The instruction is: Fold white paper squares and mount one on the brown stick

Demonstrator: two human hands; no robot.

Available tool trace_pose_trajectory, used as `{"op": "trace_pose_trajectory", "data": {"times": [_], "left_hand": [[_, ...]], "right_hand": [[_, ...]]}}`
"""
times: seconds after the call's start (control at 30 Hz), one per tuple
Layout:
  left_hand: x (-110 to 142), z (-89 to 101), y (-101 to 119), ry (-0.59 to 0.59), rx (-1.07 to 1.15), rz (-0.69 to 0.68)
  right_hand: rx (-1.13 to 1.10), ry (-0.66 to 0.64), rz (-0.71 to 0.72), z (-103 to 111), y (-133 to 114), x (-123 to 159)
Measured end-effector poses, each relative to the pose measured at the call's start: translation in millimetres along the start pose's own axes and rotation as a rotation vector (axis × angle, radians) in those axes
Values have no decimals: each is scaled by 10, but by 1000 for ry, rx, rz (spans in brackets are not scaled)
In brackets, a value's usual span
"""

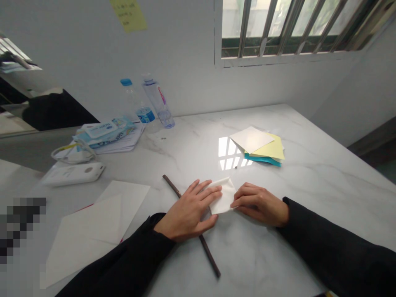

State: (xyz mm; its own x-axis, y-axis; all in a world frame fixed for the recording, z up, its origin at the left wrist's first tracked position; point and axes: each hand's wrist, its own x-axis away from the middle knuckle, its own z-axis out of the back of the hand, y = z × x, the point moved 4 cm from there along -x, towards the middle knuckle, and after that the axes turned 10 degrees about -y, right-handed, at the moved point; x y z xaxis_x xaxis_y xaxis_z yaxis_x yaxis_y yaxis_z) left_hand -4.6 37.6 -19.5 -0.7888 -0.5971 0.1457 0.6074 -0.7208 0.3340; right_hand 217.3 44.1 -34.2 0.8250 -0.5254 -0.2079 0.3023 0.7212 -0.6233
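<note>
A barred window [287,29] runs along the wall ahead of you, with a yellow sticky note [128,14] on the wall to its left. Below them spreads your white marble-patterned table [312,165].

At the far left of the table, a pack of wet wipes [105,133] sits on a stack of papers [126,142], just in front of two plastic water bottles [136,103] [159,101]. Nearer you lie a white power bank [72,174] and a looped cable [72,153], and large white paper sheets [89,231] cover the near-left corner. Ahead and to the right is a small pile of white, yellow and teal paper [256,146].

A dark brown stick [208,255] lies slanted on the table and passes under your left hand [185,210]. The folded white paper [224,196] lies flat between your hands, in front of you and near the stick. Your left fingers are extended and released, pressing flat on the paper's left part. Your right hand [260,204] is curled, its fingertips [235,203] against the paper's right edge; you cannot tell whether they are clenched on it.
</note>
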Motion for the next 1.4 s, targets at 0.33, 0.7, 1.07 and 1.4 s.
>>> {"op": "trace_pose_trajectory", "data": {"times": [0.33, 0.7, 1.07, 1.4], "left_hand": [[0, 1, 0, -5, -2, -1], [-7, 20, 19, 12, 14, -6], [-1, 9, 19, 43, 32, -20], [-1, 7, 12, 11, 23, -19]], "right_hand": [[-19, -47, -76, 4, 1, -88], [0, -130, -1, -59, -98, -247], [82, -220, 7, -113, -158, -356], [-16, -149, -28, -143, -96, -447]]}}
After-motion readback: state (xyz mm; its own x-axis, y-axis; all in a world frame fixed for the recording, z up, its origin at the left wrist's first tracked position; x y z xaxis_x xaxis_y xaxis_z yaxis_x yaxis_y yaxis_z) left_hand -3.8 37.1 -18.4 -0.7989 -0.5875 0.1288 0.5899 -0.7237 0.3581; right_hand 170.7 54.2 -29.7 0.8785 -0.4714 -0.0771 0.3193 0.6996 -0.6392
